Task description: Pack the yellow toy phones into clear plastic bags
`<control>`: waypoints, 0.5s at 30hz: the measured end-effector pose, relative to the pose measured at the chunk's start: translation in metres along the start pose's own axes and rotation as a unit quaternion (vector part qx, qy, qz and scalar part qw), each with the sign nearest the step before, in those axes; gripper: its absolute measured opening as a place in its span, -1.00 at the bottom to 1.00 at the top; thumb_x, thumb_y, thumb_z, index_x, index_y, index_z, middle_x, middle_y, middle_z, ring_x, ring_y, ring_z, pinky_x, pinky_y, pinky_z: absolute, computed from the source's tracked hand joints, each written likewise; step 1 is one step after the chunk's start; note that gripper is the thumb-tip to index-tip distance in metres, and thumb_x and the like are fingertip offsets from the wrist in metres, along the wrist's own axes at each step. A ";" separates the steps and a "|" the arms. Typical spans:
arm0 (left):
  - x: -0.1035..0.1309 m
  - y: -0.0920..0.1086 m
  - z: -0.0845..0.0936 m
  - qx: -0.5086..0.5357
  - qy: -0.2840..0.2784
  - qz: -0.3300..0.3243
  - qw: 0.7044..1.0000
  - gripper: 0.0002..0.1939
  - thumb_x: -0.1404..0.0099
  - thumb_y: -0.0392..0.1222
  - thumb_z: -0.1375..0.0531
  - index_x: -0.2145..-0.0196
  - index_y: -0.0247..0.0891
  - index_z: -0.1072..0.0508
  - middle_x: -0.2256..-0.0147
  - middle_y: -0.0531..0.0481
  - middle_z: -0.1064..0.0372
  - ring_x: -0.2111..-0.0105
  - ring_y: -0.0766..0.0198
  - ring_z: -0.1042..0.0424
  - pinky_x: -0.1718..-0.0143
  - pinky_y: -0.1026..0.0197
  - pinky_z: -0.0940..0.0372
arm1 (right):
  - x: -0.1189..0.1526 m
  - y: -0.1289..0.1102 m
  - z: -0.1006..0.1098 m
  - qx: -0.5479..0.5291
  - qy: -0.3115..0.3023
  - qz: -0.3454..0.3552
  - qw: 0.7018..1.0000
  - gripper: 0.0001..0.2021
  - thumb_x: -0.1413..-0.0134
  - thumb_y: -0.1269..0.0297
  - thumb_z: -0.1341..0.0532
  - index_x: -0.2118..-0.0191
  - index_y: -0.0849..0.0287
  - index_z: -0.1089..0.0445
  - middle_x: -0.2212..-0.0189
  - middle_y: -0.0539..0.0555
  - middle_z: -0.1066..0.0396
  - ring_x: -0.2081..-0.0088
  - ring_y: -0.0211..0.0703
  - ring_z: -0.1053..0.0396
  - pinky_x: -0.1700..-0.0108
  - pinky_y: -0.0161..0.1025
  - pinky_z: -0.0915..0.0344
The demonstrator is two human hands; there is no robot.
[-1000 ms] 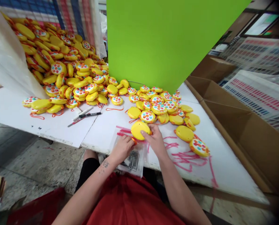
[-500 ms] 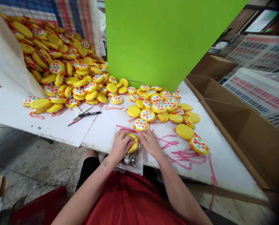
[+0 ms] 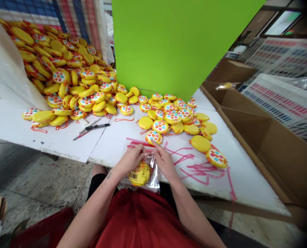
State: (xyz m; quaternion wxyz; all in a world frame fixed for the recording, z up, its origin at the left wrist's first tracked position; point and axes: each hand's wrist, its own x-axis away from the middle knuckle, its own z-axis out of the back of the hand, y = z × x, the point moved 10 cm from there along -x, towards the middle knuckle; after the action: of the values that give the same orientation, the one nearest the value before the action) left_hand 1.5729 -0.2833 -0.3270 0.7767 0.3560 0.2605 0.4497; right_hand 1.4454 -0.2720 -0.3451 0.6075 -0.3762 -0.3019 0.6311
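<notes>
A yellow oval toy (image 3: 138,176) lies inside a clear plastic bag (image 3: 155,177) at the table's front edge, a barcode showing over it. My left hand (image 3: 132,157) is closed, pinching the bag's upper edge on the left. On the right side of the same edge, my right hand (image 3: 165,161) grips the bag with thumb and fingers, its index finger stretched forward. Just beyond the fingertips is another yellow toy (image 3: 154,137) with a white face and coloured dots. More such toys (image 3: 172,117) are heaped behind it, some with orange cords.
A large sack (image 3: 34,82) on the left spills many more toys. Markers (image 3: 97,126) lie left of centre. A green panel (image 3: 169,44) stands behind. Open cardboard boxes (image 3: 256,137) line the right side, with a small blurred yellow item (image 3: 225,85) above one.
The yellow toy has gone from my left hand's fingers down into the clear bag. Both hands are now at the bag's upper edge. A blurred yellow item has appeared over the boxes.
</notes>
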 end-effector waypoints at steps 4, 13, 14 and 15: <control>0.016 0.002 0.031 0.046 0.147 -0.025 0.988 -0.80 -0.25 -0.09 -0.19 0.22 -0.23 -0.38 0.21 -0.08 -0.40 0.15 0.16 -0.35 0.05 0.07 -0.24 | 0.006 -0.013 0.006 -0.136 0.015 0.003 0.991 -0.51 -0.23 0.11 -0.01 -0.25 0.04 -0.15 0.35 0.05 -0.52 0.46 -0.16 -0.45 0.37 -0.17 -0.45; 0.028 -0.049 0.005 0.363 0.100 0.133 0.917 -0.53 -0.17 0.11 -0.20 0.12 -0.31 -0.33 0.20 -0.11 -0.42 0.37 0.32 -0.38 0.39 0.29 -0.29 | 0.013 -0.021 0.023 -0.141 0.057 0.033 0.988 -0.54 -0.26 0.09 0.01 -0.22 0.05 -0.17 0.29 0.07 -0.52 0.41 -0.18 -0.47 0.30 -0.16 -0.46; 0.028 -0.048 0.002 0.366 0.094 0.140 0.915 -0.59 -0.19 0.12 -0.18 0.23 -0.31 -0.36 0.30 -0.07 -0.44 0.41 0.34 -0.37 0.41 0.31 -0.27 | 0.012 -0.022 0.024 -0.124 0.061 0.037 0.990 -0.55 -0.27 0.11 0.01 -0.23 0.05 -0.17 0.26 0.08 -0.52 0.38 -0.17 -0.48 0.27 -0.15 -0.46; 0.029 -0.047 0.001 0.362 0.095 0.146 0.916 -0.62 -0.20 0.12 -0.17 0.30 -0.31 -0.36 0.35 -0.04 -0.44 0.44 0.35 -0.35 0.43 0.32 -0.25 | 0.012 -0.024 0.027 -0.102 0.071 0.049 0.991 -0.56 -0.27 0.13 0.02 -0.23 0.04 -0.16 0.21 0.09 -0.51 0.32 -0.15 -0.49 0.21 -0.12 -0.46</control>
State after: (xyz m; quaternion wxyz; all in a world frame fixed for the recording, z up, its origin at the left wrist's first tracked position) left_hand 1.6107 -0.2741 -0.3657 0.4919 0.6024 0.4236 0.4644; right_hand 1.4358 -0.2560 -0.3122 0.5546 -0.4941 -0.3020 0.5975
